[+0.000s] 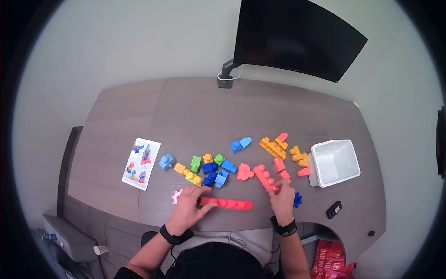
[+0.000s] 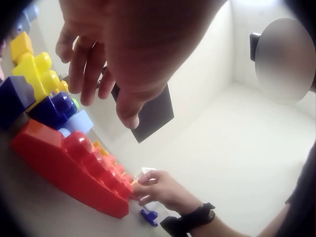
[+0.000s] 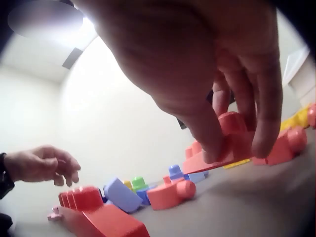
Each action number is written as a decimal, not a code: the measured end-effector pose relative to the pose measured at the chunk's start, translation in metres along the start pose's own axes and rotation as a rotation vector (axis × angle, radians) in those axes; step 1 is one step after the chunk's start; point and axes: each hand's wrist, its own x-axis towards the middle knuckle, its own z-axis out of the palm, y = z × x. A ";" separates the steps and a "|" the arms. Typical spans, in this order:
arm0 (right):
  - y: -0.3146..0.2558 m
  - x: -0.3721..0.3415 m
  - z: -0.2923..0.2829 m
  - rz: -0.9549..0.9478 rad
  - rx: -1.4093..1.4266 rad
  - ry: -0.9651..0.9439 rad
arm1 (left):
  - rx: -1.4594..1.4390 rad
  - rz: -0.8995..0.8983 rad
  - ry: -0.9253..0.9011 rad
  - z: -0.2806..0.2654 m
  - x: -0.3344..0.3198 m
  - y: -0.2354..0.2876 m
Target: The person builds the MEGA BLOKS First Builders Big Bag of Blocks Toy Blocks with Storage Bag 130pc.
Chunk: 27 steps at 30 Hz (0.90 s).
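Note:
A long red building block (image 1: 228,203) with a row of studs lies near the table's front edge. Above its left end hovers my left hand (image 1: 189,204), fingers loosely bent and apart from the block in the left wrist view. My right hand (image 1: 282,197) pinches the near end of a second long block, coral red (image 1: 264,176), between thumb and fingers. That studded block (image 3: 232,143) appears slightly tilted in the right wrist view. Close by lie a rounded coral block (image 1: 244,172) and small coral blocks (image 1: 278,164). A blue gear-shaped piece (image 1: 298,200) sits right of my right hand.
Yellow, green and blue blocks (image 1: 209,168) cluster ahead of my left hand. Orange blocks (image 1: 274,149) lie farther right, beside a white bin (image 1: 334,162). A picture sheet (image 1: 141,163) lies left, a small black device (image 1: 334,209) right. A monitor (image 1: 302,37) hangs behind.

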 end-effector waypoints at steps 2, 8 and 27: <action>-0.012 -0.006 -0.010 -0.059 0.150 0.040 | -0.004 -0.008 0.003 0.000 -0.001 -0.004; -0.049 -0.046 -0.032 -0.527 0.303 -0.093 | -0.035 0.029 -0.059 -0.012 0.000 0.001; -0.058 -0.059 0.011 -0.606 0.212 -0.208 | 0.081 0.048 -0.144 0.014 -0.012 -0.024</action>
